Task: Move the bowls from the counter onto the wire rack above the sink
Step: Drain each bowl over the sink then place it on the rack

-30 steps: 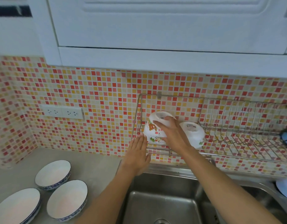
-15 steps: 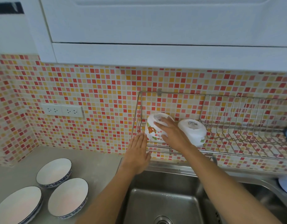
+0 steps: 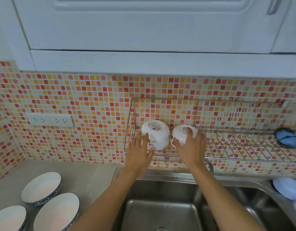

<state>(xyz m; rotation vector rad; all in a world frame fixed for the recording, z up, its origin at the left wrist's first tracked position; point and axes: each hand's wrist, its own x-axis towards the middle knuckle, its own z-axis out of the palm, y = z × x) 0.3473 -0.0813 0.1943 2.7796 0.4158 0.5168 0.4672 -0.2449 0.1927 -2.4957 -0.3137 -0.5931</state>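
Bowls on the wire rack (image 3: 227,147), upside down, side by side at its left end. Left hand (image 3: 138,154) against the left white bowl (image 3: 156,135), fingers straight, thumb touching its wall. Right hand (image 3: 191,147) cupped over the right white bowl (image 3: 181,133), fingers curled round it. Three blue-rimmed bowls (image 3: 41,187) upright on the counter (image 3: 87,177), left of the sink (image 3: 160,209).

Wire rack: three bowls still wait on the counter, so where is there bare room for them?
Free: the wire rack between the right hand and the blue object. Crowded: its left end, two upturned bowls.
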